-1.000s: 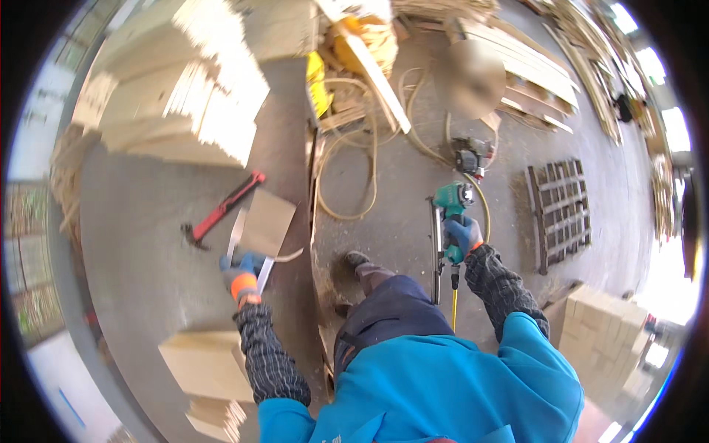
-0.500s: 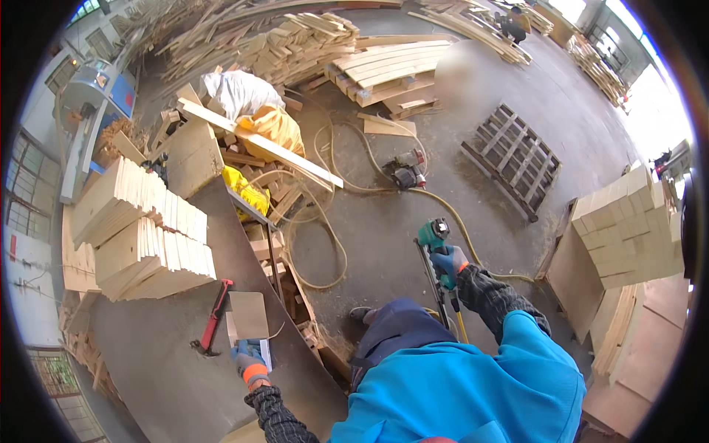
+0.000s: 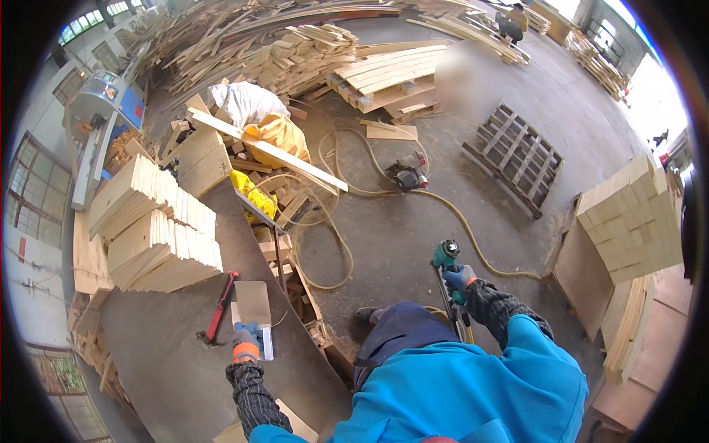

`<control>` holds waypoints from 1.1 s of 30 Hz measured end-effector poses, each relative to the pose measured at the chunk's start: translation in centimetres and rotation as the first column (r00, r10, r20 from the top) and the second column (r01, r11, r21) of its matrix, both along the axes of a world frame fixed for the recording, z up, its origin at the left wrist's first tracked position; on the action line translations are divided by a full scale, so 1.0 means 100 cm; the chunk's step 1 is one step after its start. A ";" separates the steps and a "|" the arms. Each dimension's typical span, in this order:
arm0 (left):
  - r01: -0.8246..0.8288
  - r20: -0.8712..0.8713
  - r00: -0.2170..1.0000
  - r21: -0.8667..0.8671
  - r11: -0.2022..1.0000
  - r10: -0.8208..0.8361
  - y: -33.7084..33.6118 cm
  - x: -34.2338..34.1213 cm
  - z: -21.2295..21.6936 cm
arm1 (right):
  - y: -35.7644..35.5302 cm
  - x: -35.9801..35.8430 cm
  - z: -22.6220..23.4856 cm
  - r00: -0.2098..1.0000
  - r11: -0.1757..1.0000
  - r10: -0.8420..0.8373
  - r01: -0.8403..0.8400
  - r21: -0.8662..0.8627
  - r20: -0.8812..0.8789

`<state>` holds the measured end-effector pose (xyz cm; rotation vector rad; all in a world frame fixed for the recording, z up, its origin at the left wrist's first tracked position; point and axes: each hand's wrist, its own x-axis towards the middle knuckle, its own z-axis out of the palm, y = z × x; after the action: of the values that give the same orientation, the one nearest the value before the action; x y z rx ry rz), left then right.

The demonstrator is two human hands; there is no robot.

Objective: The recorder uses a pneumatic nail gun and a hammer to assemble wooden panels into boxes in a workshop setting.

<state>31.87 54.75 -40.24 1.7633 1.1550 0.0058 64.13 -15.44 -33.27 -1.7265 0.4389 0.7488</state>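
Note:
My right hand [image 3: 461,277] is wrapped round the handle of a teal and black air nail gun [image 3: 445,255], held beside my legs above the floor. Its long dark magazine slants down toward my body, and a yellow hose hangs from it. On the dark bench at my left, my left hand [image 3: 245,341] reaches into a small cardboard box [image 3: 253,300] with its flap folded back. Its gloved fingers are bent and partly hidden; what they pinch is too small to tell. A pale strip shows beside them. A hammer with a red handle [image 3: 218,311] lies left of the box.
Stacked thin boards [image 3: 166,251] stand on the bench [image 3: 177,347]. Beyond its right edge are wood scraps and a yellow bag [image 3: 253,196]. An air hose [image 3: 473,236] loops over the floor near another tool [image 3: 408,177]. A slatted pallet [image 3: 515,159] and stacked blocks [image 3: 628,218] are right.
My left hand has moved slightly further over the box, its fingers more bent. The nail gun in my right hand has shifted a little right and lower in view. The view has turned slightly.

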 end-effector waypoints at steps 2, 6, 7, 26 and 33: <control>0.152 -0.070 0.987 0.148 0.977 -0.143 0.006 -0.009 -0.002 | -0.002 -0.006 -0.002 1.000 1.000 -0.007 0.007 0.005 -0.016; 0.625 -0.432 0.779 0.472 0.622 -0.455 -0.022 0.046 0.025 | -0.043 -0.025 0.002 0.995 0.993 -0.097 0.098 -0.066 0.014; 0.641 -0.426 0.768 0.493 0.589 -0.479 -0.019 0.042 0.028 | -0.045 -0.028 0.003 0.995 0.993 -0.101 0.102 -0.057 0.026; 0.493 -0.184 0.838 0.657 0.570 -0.513 -0.025 0.029 0.037 | -0.136 -0.137 -0.056 0.936 0.910 -0.329 0.351 -0.222 0.128; 0.455 -0.251 0.867 0.753 0.476 -0.431 -0.016 0.005 0.040 | -0.133 -0.153 -0.038 0.916 0.905 -0.390 0.401 -0.145 0.095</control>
<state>32.38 53.13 -36.25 2.8604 0.6734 0.2236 48.81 -28.77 -37.07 -1.7293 0.7972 0.3692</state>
